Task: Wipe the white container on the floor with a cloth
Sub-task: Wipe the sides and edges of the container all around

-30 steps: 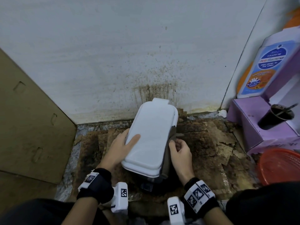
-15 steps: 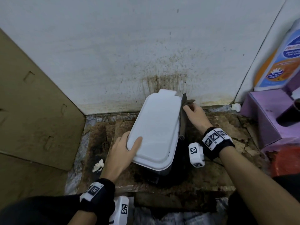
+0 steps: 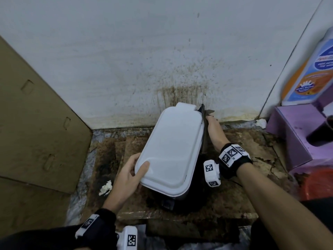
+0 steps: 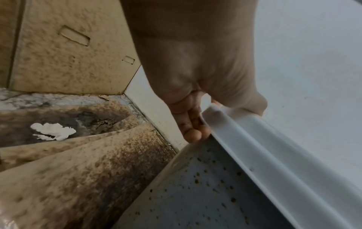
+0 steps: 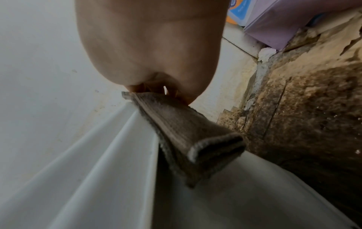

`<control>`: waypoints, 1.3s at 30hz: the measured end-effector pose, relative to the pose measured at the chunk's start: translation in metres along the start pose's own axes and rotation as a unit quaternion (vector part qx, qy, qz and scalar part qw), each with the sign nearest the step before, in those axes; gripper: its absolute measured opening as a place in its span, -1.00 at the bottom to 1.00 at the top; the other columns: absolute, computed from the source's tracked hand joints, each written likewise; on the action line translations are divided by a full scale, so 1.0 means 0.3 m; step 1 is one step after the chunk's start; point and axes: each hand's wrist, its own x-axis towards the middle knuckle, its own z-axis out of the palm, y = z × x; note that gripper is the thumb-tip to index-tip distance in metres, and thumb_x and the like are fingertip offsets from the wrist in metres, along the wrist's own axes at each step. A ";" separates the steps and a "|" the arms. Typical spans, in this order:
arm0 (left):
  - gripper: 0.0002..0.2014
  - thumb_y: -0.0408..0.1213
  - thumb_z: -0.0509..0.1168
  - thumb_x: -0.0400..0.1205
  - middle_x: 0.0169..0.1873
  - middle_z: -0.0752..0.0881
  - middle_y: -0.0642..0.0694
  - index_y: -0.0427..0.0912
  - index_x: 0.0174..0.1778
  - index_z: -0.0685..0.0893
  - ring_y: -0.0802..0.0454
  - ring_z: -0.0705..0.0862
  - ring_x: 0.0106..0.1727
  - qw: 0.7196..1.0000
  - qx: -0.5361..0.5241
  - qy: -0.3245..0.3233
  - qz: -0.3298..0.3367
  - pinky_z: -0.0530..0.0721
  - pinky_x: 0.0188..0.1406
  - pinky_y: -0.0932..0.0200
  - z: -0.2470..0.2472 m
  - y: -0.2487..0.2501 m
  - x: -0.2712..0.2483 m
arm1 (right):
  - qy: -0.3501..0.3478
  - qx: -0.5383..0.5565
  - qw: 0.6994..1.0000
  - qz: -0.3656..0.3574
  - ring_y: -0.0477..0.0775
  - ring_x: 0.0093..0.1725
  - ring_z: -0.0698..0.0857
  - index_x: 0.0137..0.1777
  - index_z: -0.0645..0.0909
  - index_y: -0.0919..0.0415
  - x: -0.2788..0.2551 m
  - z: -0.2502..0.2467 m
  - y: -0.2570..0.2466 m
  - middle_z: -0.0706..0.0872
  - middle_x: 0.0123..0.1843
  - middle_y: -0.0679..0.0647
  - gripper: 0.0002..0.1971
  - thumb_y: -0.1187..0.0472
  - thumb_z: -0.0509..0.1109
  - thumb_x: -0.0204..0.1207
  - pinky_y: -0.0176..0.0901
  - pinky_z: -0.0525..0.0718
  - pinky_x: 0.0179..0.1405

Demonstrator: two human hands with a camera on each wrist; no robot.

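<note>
The white container (image 3: 171, 147) stands on stained cardboard on the floor, close to the wall, its lid shut. My left hand (image 3: 133, 170) grips its near left corner, thumb on the lid and fingers (image 4: 194, 133) curled under the rim (image 4: 254, 147); the wall below the rim is speckled with brown spots. My right hand (image 3: 213, 130) holds a folded grey-brown cloth (image 3: 204, 123) flat against the container's right side, near its far end. In the right wrist view the cloth (image 5: 188, 136) hangs from my fingers along the container's (image 5: 107, 170) edge.
A brown-splattered white wall (image 3: 180, 78) stands right behind. A cardboard sheet (image 3: 36, 123) leans at the left. At the right are a purple box (image 3: 297, 132), a soap bottle (image 3: 310, 73) and a red basket (image 3: 317, 184). A crumpled tissue (image 3: 106, 185) lies on the floor at the left.
My right hand has slid the cloth along the container's right side, from the near end to the far end by the wall. My left hand has shifted to the near left corner.
</note>
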 end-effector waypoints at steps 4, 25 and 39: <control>-0.63 -0.10 0.30 0.81 0.37 0.77 0.23 0.08 0.55 0.62 0.16 0.75 0.40 1.000 -0.013 -0.021 0.013 0.76 0.33 0.07 -0.014 0.013 0.012 | 0.035 0.062 0.997 0.012 0.18 -0.18 0.46 -0.09 0.48 0.07 -0.007 0.010 0.059 0.52 -0.14 0.21 -0.68 -0.15 0.07 0.58 0.07 0.38 -0.10; -0.33 0.48 -0.02 0.69 0.42 0.65 0.03 0.22 0.61 0.52 0.04 0.54 0.51 0.984 0.171 0.048 0.028 0.53 0.48 -0.13 -0.041 -0.050 0.119 | 0.295 0.204 0.933 0.033 0.11 0.57 0.49 0.70 0.35 0.06 -0.166 0.007 0.166 0.48 0.64 0.05 -0.48 -0.02 0.11 0.77 0.08 0.55 0.50; -0.29 0.59 0.13 0.57 0.47 0.63 0.20 0.29 0.55 0.36 0.09 0.64 0.48 0.992 0.060 0.097 -0.048 0.63 0.51 -0.23 0.044 -0.006 0.014 | 0.179 0.156 0.971 0.037 0.12 0.04 0.70 0.16 0.68 0.34 -0.171 -0.130 0.080 0.74 -0.01 0.09 -0.61 0.09 0.10 0.83 -0.19 0.57 -0.23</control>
